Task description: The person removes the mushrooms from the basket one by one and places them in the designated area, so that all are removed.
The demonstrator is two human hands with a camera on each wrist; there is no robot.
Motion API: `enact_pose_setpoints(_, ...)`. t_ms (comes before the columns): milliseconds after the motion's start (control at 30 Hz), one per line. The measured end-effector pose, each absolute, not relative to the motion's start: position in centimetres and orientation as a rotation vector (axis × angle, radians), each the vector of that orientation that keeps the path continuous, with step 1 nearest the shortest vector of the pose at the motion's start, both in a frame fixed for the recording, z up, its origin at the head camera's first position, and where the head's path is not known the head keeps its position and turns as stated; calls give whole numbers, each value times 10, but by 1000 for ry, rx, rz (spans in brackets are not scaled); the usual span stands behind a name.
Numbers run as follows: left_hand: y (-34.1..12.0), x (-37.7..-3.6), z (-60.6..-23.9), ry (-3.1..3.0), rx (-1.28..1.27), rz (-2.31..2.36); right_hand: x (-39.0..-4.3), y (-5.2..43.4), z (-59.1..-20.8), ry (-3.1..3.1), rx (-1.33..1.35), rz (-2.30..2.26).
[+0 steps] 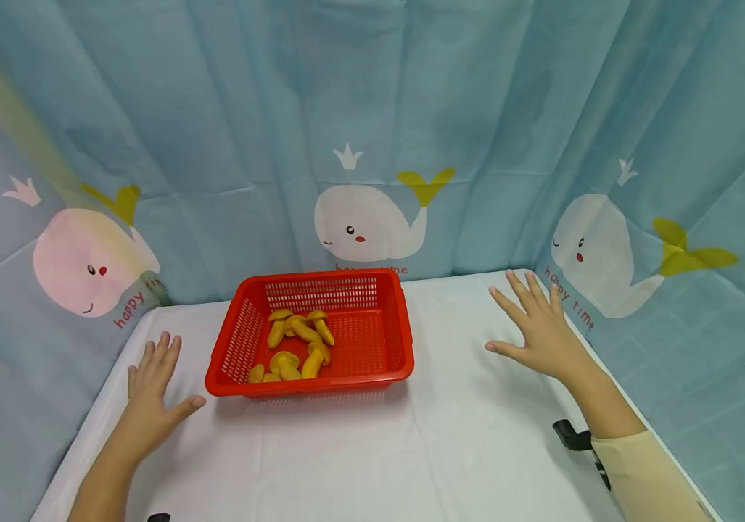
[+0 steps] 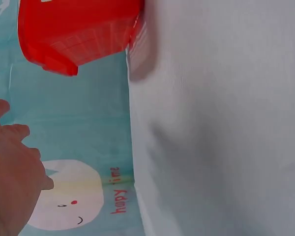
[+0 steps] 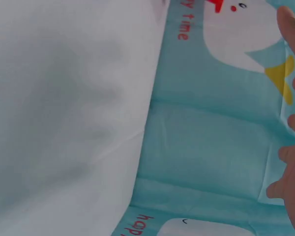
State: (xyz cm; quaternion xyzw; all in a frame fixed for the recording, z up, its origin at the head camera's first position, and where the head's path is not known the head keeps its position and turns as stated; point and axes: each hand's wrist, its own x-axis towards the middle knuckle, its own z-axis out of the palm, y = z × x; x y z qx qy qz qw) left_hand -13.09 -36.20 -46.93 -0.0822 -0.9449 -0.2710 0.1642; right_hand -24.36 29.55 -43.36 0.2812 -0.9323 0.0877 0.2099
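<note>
Red basket (image 1: 385, 319) sits mid-table on the white cloth (image 1: 411, 449), long side toward you. Inside: a pile of yellow toy mushrooms (image 1: 297, 344), all bunched in the left half; right half of the basket floor is bare mesh.

Your left hand (image 1: 153, 395) is flat, fingers straight and spread, holding nothing, just beside the basket's left front corner, not touching it. Your right hand (image 1: 538, 330) is likewise splayed and holding nothing, well apart from the basket on its right, near the table's back-right edge.

Around: blue whale-print curtain (image 1: 372, 109) on three sides. Nothing between either hand and the basket.

Hard to read: exact mushroom count, since they overlap. Left wrist view catches only the basket's underside corner (image 2: 78, 34); the right wrist view shows just cloth, curtain and fingertips (image 3: 292, 29). A black strap piece (image 1: 571, 435) by your right sleeve is partly hidden.
</note>
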Motion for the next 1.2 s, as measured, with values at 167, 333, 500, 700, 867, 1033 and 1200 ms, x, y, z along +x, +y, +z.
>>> enact_pose_setpoints(167,-351,-131,-473,-2676,-152,-945,-246,287,-425,-2614,792,319)
enact_pose_setpoints(333,-344,-131,-475,-2683,-46,-1130,-250,278,-416,-2622,813,412)
enact_pose_setpoints(500,-341,-133,-479,-2627,-25,-1349,-255,266,-403,-2614,841,462)
enact_pose_setpoints(700,-336,-135,-483,-2570,-53,-1489,-260,251,-388,-2642,890,554)
enact_pose_setpoints(867,-331,-135,-483,-2514,-85,-1539,-267,237,-375,-2659,932,609)
enact_pose_setpoints(1033,-327,-135,-486,-2518,-49,-1535,-274,223,-363,-2685,965,669)
enact_pose_setpoints(1200,-326,-136,-492,-2517,-6,-1559,-283,209,-350,-2713,977,711)
